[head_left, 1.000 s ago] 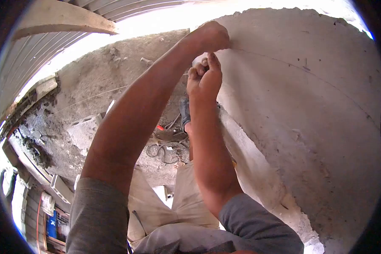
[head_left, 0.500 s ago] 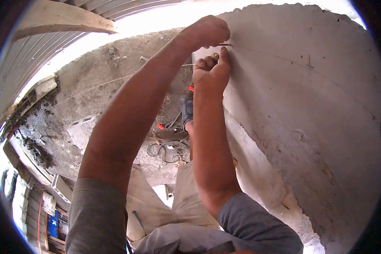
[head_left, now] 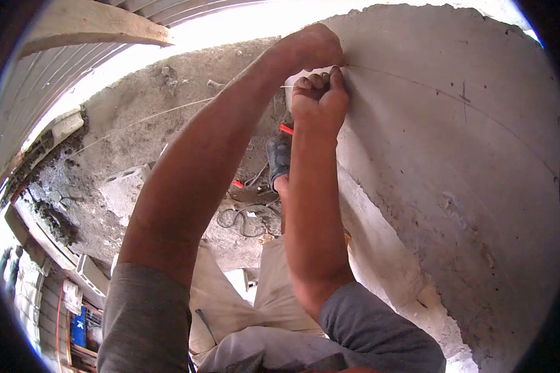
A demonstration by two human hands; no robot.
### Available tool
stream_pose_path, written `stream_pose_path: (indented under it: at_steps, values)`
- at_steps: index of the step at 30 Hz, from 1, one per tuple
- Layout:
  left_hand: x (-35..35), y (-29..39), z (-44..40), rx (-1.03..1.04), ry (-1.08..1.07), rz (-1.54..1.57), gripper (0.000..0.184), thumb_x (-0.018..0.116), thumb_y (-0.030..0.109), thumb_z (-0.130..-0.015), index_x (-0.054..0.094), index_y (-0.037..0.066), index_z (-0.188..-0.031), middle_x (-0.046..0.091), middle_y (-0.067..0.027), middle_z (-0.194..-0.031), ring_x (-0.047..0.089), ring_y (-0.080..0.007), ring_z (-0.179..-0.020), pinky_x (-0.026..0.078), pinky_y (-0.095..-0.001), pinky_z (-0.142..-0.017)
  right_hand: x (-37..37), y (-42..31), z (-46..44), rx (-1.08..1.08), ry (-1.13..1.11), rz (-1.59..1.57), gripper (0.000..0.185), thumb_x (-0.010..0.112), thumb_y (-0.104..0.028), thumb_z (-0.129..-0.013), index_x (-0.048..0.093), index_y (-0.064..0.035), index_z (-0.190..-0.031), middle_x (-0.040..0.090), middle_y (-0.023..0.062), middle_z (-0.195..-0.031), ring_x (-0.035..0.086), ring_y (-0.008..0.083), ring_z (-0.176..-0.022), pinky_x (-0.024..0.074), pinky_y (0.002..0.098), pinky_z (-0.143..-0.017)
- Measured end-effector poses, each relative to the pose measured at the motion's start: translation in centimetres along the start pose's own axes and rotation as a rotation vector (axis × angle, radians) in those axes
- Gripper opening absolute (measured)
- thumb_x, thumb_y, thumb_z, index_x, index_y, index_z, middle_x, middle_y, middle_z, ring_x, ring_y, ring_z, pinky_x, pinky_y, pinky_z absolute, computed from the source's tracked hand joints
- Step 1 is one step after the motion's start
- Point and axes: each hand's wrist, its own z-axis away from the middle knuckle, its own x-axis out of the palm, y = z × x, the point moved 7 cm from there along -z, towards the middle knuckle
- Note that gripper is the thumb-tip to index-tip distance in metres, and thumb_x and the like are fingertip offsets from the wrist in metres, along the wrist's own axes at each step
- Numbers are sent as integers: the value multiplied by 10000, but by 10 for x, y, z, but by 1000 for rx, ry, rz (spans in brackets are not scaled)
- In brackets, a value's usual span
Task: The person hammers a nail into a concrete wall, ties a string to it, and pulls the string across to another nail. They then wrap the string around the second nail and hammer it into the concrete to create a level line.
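Observation:
My left hand (head_left: 320,48) is closed against the edge of the grey plastered wall (head_left: 429,143). Its fingertips are turned away, and what they hold is hidden. Just below it, my right hand (head_left: 320,93) has its fingers curled and the thumb raised, almost meeting the left. A pale string (head_left: 149,117) comes from the lower left, passes behind my left forearm and runs into the right hand's fingers. From the hands a thin line, apparently string, continues over the wall face, past a pencilled cross mark (head_left: 464,93).
A concrete block (head_left: 123,186) lies on the rough dirt floor to the left. Near my shoe (head_left: 279,155) are a looped dark cord (head_left: 233,221) and a red-orange object (head_left: 285,129). A wooden beam (head_left: 93,25) hangs at the upper left.
Both hands have shifted slightly right, and the right hand has risen closer to the left. A thin dark rod visible between them earlier is now hidden.

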Motion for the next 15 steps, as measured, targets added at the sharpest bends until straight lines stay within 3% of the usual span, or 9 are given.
stream_pose_path:
  at_steps: [2, 3, 5, 6, 8, 10, 12, 14, 15]
  values:
    - [6, 15, 1, 306, 7, -458, 250, 648, 145, -825, 699, 45, -1048, 668, -71, -953, 640, -187, -832, 554, -297, -718, -2, -1, -7, 10, -46, 11, 156, 502, -192, -989, 555, -142, -851, 448, -22, -674, 422, 108, -581, 326, 277, -542]
    - [7, 15, 0, 307, 9, -459, 250, 648, 145, -825, 699, 45, -1048, 668, -71, -953, 640, -187, -832, 554, -297, -718, -2, 1, -15, 46, -94, -19, 154, 495, -187, -994, 555, -138, -861, 481, -14, -706, 442, 113, -599, 355, 282, -558]
    - [2, -1, 2, 21, 20, 335, 244, 639, 102, -811, 702, 60, -1043, 656, -59, -957, 654, -181, -871, 563, -282, -753, 2, 4, -15, 85, -141, -51, 152, 489, -183, -1000, 555, -134, -872, 514, -6, -739, 463, 118, -616, 384, 288, -575]
    - [1, -1, 5, 16, 16, 337, 244, 639, 102, -811, 702, 60, -1043, 656, -59, -957, 654, -181, -871, 563, -282, -753, 3, 3, -13, 52, -200, -67, 162, 476, -183, -1007, 557, -124, -880, 533, 2, -756, 476, 124, -620, 411, 299, -589]
    - [-1, 28, 12, 445, 145, -604, 229, 630, 123, -825, 704, 67, -1034, 656, -55, -982, 657, -176, -923, 574, -298, -765, 4, 2, -8, 20, -263, -84, 173, 463, -184, -1014, 559, -115, -887, 552, 10, -773, 489, 130, -625, 438, 310, -602]
    - [-1, 19, 6, 284, 64, -321, 231, 625, 138, -832, 704, 70, -1039, 657, -63, -1005, 661, -185, -919, 578, -310, -754, -1, 1, -6, 47, -290, -122, 102, 532, -151, -978, 591, -84, -929, 598, 22, -774, 561, 152, -642, 470, 312, -609]
    - [0, 8, 2, 126, -12, -39, 234, 620, 153, -840, 705, 73, -1044, 658, -71, -1027, 664, -193, -915, 582, -322, -743, -7, -2, -19, 108, -350, -134, 129, 490, -143, -996, 579, -68, -940, 581, 32, -784, 546, 150, -665, 474, 311, -625]
    - [-4, 33, 10, 595, 154, -376, 171, 623, 183, -807, 727, 73, -886, 684, -76, -819, 685, -261, -740, 559, -365, -653, -2, 0, -20, 169, -411, -147, 158, 448, -136, -1015, 566, -53, -951, 564, 43, -793, 532, 148, -687, 479, 310, -642]
    - [-2, 35, 4, 596, 154, -377, 171, 623, 183, -807, 727, 73, -886, 684, -76, -819, 685, -261, -740, 559, -365, -653, -1, 0, -22, 142, -426, -122, 133, 470, -127, -1005, 570, -52, -957, 566, 44, -803, 539, 149, -704, 483, 306, -649]
